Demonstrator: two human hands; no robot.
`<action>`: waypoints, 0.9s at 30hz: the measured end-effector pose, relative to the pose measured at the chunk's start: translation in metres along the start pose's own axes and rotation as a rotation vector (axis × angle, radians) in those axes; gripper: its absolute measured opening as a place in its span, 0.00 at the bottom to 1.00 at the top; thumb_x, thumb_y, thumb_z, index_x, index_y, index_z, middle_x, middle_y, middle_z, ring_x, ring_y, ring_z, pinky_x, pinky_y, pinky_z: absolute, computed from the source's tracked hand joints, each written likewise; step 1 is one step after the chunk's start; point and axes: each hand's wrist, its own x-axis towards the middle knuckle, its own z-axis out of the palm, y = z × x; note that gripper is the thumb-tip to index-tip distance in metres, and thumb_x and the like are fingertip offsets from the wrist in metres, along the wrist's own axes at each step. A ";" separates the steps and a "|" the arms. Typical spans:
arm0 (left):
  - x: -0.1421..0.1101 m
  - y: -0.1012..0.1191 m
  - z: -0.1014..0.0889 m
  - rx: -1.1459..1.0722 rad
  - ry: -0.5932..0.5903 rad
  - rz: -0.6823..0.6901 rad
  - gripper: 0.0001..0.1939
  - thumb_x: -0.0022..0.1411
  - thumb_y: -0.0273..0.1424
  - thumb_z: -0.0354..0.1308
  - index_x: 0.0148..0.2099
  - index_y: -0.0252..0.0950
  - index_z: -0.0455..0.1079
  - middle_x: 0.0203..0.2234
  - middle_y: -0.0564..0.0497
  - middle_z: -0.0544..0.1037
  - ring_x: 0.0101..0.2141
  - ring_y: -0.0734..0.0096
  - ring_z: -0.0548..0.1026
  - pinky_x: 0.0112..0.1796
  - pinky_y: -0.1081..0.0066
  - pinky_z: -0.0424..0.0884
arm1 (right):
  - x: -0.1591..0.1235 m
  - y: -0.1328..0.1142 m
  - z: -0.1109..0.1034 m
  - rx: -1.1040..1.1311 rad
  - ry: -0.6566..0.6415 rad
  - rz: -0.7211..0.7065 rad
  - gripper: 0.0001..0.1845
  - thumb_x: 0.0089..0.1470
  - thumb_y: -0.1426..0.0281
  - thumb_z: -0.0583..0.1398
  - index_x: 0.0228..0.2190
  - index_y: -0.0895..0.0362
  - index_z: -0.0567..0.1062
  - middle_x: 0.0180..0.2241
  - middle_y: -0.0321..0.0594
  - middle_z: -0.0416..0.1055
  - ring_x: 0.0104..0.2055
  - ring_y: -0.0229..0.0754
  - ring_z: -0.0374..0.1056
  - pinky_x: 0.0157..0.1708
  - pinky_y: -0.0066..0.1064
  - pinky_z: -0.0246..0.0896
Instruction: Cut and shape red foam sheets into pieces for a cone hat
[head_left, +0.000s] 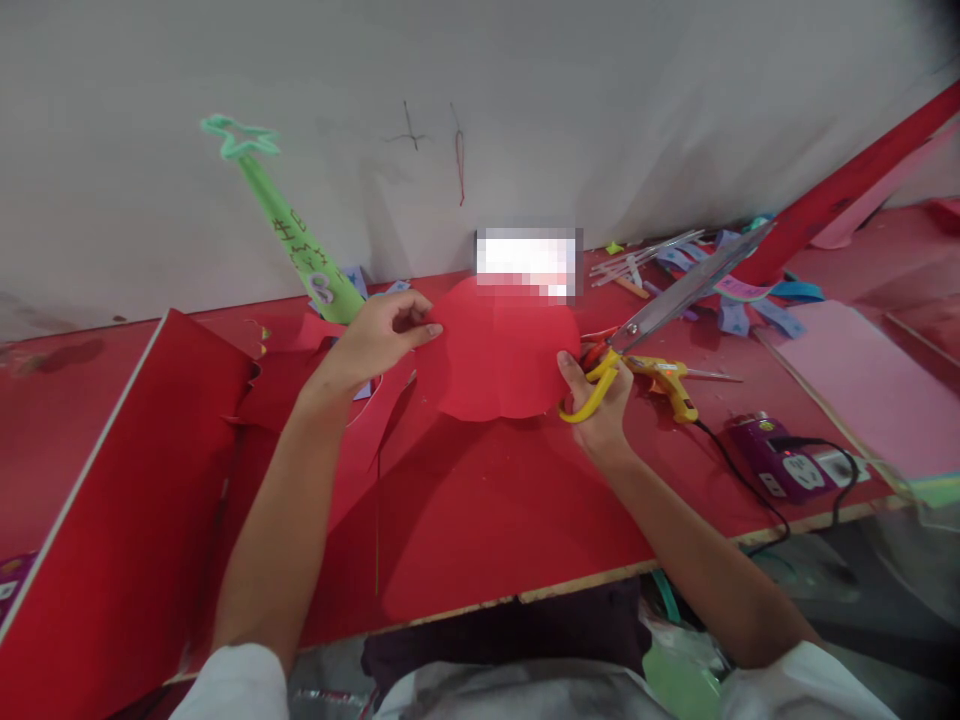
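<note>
A red paper cut-out (495, 360) with a scalloped outline and a faint centre crease is held up over the red table. My left hand (379, 335) pinches its left edge between thumb and fingers. At its right edge is my right hand (600, 400), with the thumb against the paper. That same hand carries yellow-handled scissors (675, 297), their long blades pointing up and right, away from the paper. The right fingers are partly hidden behind the paper and handles. Red paper scraps (375, 430) lie under and beside my left forearm.
A yellow hot glue gun (667, 380) and a purple power socket (780, 460) with a cord lie right. Pink sheets (877, 370) are beyond them. A green paper cone (300, 240) stands back left. A red board (135, 500) rises at left; a blurred bright screen (525, 252) leans behind.
</note>
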 end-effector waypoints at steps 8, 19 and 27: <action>-0.001 0.002 -0.001 0.003 0.004 -0.002 0.11 0.60 0.38 0.70 0.35 0.39 0.73 0.29 0.55 0.70 0.31 0.71 0.67 0.35 0.67 0.65 | 0.000 0.003 -0.001 -0.008 0.001 0.026 0.25 0.51 0.52 0.74 0.25 0.53 0.69 0.24 0.29 0.63 0.25 0.35 0.58 0.26 0.31 0.61; -0.010 0.024 0.020 -0.326 -0.164 0.015 0.21 0.72 0.52 0.60 0.44 0.41 0.80 0.49 0.43 0.82 0.51 0.56 0.80 0.52 0.57 0.79 | -0.005 0.008 0.000 0.046 -0.042 0.047 0.22 0.54 0.55 0.75 0.28 0.53 0.71 0.25 0.28 0.64 0.25 0.35 0.58 0.30 0.34 0.63; -0.004 0.003 0.078 -0.583 -0.115 -0.083 0.48 0.51 0.36 0.80 0.72 0.47 0.65 0.49 0.44 0.83 0.45 0.60 0.83 0.44 0.61 0.81 | -0.008 0.013 -0.003 0.127 -0.108 0.105 0.28 0.44 0.45 0.76 0.33 0.51 0.75 0.26 0.29 0.67 0.25 0.37 0.60 0.26 0.31 0.58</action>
